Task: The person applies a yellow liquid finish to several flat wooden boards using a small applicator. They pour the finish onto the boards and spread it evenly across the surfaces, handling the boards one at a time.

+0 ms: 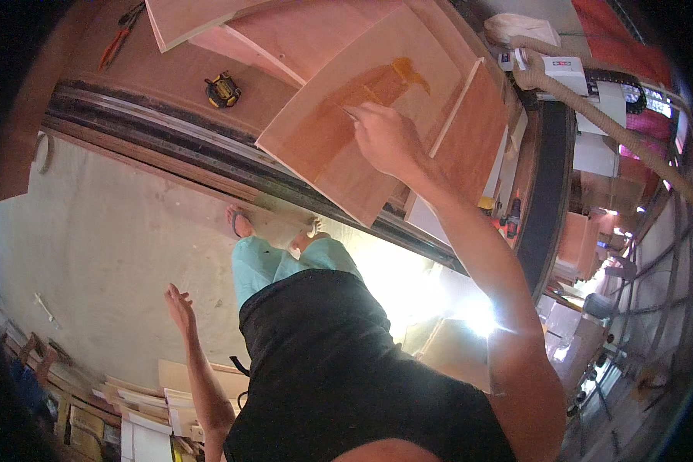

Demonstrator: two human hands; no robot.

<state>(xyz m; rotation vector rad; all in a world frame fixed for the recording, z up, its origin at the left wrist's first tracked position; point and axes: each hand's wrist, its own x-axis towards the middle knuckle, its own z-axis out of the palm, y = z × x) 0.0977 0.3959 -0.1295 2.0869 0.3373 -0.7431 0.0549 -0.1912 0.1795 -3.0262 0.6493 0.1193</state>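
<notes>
The pale wooden panel (323, 142) lies skewed on the table (169, 46), its near corner reaching over the dark metal edge (162, 123), probably so that its broad face comes within easy reach from where the person stands. The right hand (389, 138) is bent down onto that face with its fingers bunched, just beside a smeared amber patch (410, 73); whether a thin tool is pinched in the fingertips I cannot tell. The left hand (180, 308) hangs well away over the floor (115, 231), loosely curled and with nothing visible in it, perhaps held out for balance or to keep it off the wet face. Reddish boards (473, 127) lie close along the panel's right side and more wood crowds its far left, so sideways room looks tight there. The left corner projects freely toward the tape measure (222, 90), which sits apart from it, with red-handled pliers (119, 40) farther left. That side and the overhanging near corner seem to offer the easiest edges to get fingers under.
</notes>
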